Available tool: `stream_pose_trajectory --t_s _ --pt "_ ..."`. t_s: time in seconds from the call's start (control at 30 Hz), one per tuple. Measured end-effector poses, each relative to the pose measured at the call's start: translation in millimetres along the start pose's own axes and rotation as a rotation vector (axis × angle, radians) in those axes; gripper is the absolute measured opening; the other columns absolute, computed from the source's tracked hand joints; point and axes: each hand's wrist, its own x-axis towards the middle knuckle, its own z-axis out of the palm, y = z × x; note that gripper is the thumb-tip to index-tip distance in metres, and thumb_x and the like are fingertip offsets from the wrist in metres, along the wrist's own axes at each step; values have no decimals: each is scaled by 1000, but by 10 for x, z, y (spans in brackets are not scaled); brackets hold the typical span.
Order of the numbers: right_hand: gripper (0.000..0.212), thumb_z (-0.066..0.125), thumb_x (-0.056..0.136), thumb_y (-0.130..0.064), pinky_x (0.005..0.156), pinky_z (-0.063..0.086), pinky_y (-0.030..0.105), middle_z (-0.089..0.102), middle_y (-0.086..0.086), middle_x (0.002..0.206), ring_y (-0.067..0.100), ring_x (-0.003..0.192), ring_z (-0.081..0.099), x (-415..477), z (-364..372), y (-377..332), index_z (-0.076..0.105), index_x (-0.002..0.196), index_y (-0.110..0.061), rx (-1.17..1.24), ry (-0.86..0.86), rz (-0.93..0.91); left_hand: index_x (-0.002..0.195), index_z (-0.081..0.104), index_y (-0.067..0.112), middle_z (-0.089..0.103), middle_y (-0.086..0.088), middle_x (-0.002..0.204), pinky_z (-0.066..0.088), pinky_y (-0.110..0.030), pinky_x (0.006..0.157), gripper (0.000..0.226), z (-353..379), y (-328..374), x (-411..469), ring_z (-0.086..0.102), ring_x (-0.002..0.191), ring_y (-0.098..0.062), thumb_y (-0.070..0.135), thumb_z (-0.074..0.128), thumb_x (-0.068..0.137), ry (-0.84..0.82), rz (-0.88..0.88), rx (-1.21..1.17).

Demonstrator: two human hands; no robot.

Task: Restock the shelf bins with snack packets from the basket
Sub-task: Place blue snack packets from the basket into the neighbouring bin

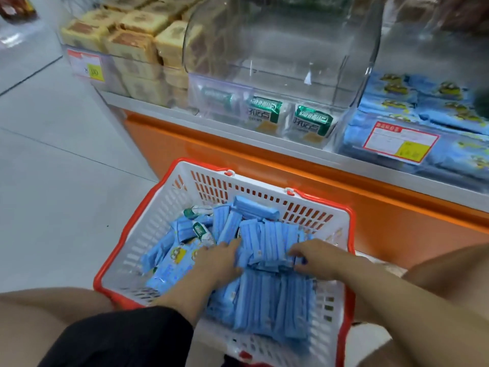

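Observation:
A white basket (169, 223) with a red rim sits on the floor before me, filled with several blue snack packets (267, 303) and a few green-and-white ones (202, 231). My left hand (219, 260) and my right hand (316, 256) are both inside it, fingers curled around the two ends of a bunch of blue packets (267, 245). On the shelf above stands a clear bin (277, 62) holding three green-and-white packets (312, 124) at its bottom. To its right a bin of blue packets (423, 102) carries a price label.
Yellow boxed cakes (132, 46) fill the bin at the left of the shelf. The shelf base (291, 168) is orange and stands right behind the basket. Grey tiled floor (53, 168) spreads to the left. My knees flank the basket.

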Motion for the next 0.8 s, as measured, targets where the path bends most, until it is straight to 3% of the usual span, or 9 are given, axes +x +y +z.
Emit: stream_pose_trajectory --t_s 0.2,0.33,0.43,0.5,0.53,0.67,0.73,0.8 --pt "44 56 91 -43 90 51 35 58 -3 127 15 104 57 40 84 -4 52 133 -33 25 -39 16 154 17 30 46 -7 143 35 -49 109 88 148 58 28 51 128 -32 51 68 85 12 7 -98" --pt "47 58 92 -46 94 49 36 57 -3 131 16 110 56 2 35 -53 49 136 -33 38 -33 23 148 34 25 52 -4 131 46 -36 97 85 103 88 48 54 117 -24 43 80 79 6 64 -385" --pt "49 57 94 -45 99 46 34 55 -4 136 16 117 54 -75 -54 -147 47 140 -30 60 -20 -4 117 56 18 52 4 93 40 -28 70 47 28 112 -8 50 81 -13 40 79 82 -3 103 -464" --pt "50 58 94 -43 101 44 33 53 -4 139 16 121 53 -138 -142 -206 47 141 -29 99 -2 -31 95 52 14 46 3 82 32 -28 61 38 -86 135 -74 41 68 -12 40 77 83 14 125 -480" --pt "51 59 94 -43 102 44 33 53 -4 139 15 121 53 -174 -197 -230 47 141 -29 113 13 -49 94 51 13 46 1 82 31 -28 60 39 -179 147 -117 40 67 -12 41 76 84 26 141 -501" --pt "56 68 90 -42 95 45 24 54 -9 133 8 111 56 -352 -516 -278 47 140 -31 239 81 -128 99 55 29 54 3 87 38 -24 61 28 -747 214 -343 47 64 -3 37 77 84 97 240 -650" --pt "59 73 86 -40 89 44 18 55 -13 129 2 105 56 -467 -715 -266 49 139 -33 316 148 -169 90 57 35 61 10 94 45 -28 73 25 -1054 284 -481 56 79 2 27 79 83 217 336 -667" --pt "62 78 82 -37 89 47 21 56 -15 128 -1 103 56 -590 -885 -240 50 137 -35 380 221 -200 85 58 36 64 14 95 48 -35 84 27 -1303 367 -624 58 93 -3 20 80 82 375 438 -623"
